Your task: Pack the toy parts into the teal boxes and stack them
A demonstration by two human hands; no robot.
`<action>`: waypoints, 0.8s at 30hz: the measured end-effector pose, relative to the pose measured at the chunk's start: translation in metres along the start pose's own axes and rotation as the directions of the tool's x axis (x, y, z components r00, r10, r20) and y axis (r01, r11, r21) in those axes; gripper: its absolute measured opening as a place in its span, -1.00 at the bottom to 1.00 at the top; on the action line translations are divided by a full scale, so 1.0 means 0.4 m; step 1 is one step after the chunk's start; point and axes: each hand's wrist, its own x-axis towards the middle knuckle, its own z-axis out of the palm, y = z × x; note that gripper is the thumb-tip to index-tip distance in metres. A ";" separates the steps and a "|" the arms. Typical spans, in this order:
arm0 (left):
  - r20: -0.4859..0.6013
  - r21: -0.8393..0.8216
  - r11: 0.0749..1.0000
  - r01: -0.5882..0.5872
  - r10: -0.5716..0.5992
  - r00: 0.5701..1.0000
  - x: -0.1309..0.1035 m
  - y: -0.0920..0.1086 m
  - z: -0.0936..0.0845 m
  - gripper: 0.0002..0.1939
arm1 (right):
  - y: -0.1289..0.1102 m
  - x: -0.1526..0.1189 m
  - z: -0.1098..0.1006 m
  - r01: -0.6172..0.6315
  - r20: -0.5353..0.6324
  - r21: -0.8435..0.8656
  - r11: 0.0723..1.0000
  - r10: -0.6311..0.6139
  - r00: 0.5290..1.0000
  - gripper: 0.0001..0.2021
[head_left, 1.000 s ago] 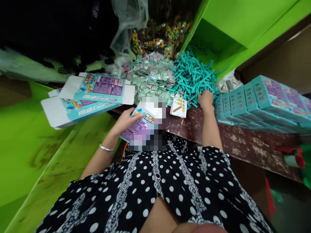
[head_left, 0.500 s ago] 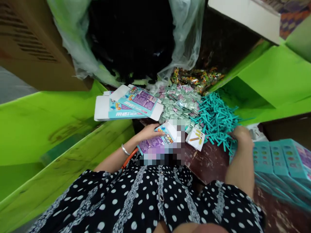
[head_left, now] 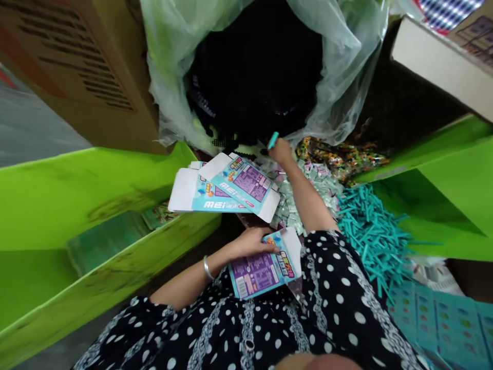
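Note:
My left hand [head_left: 254,242] grips an open-ended blue and purple carton [head_left: 256,275] close to my body, thumb and fingers on its printed face. Its white end flap [head_left: 291,244] points right. My right hand [head_left: 282,152] is closed around a teal stick [head_left: 273,140], which pokes out past the fingers. It reaches forward to the near edge of a black heap [head_left: 254,77] inside a clear plastic liner [head_left: 346,67]. Beneath my right forearm lie many small pale green and pink packets [head_left: 288,205]. To the right is a pile of teal sticks [head_left: 372,231].
Flat cartons [head_left: 215,203] lie stacked left of the packets. Bags of orange and green bits [head_left: 342,159] sit behind. Filled teal boxes [head_left: 442,318] stand at lower right. Green panels [head_left: 127,246] and a brown cardboard box [head_left: 84,77] border the left.
My right hand has moved from the teal stick pile forward and left to the black heap, carrying a teal stick. My left hand still holds the carton. The camera view has shifted.

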 end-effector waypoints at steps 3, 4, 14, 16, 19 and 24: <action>0.004 -0.035 0.999 0.005 -0.004 1.000 -0.002 -0.002 -0.001 -0.32 | -0.083 0.082 0.044 -0.101 0.058 -0.043 0.994 0.103 0.993 -0.62; 0.009 -0.047 0.999 0.007 -0.006 1.000 -0.002 -0.002 -0.001 -0.31 | -0.094 0.095 0.046 -0.105 0.062 -0.047 0.993 0.108 0.992 -0.62; 0.001 -0.060 0.998 0.017 -0.017 1.000 0.003 0.000 -0.008 -0.36 | 0.129 -0.117 -0.102 -0.131 -0.243 0.424 0.896 0.251 0.937 -0.69; -0.043 -0.108 0.994 0.010 -0.014 0.999 -0.002 -0.004 -0.002 -0.37 | 0.196 -0.255 -0.146 -0.046 -0.221 0.665 0.746 0.255 0.941 -0.59; -0.147 -0.186 0.983 -0.003 -0.024 0.989 -0.010 -0.003 0.013 -0.35 | 0.253 -0.492 -0.203 -0.022 -0.152 0.830 0.558 0.264 0.952 -0.47; -0.300 -0.192 0.977 -0.089 0.028 0.953 -0.004 0.039 0.054 -0.34 | 0.254 -0.784 -0.253 -0.181 0.057 0.818 0.545 0.237 0.970 -0.41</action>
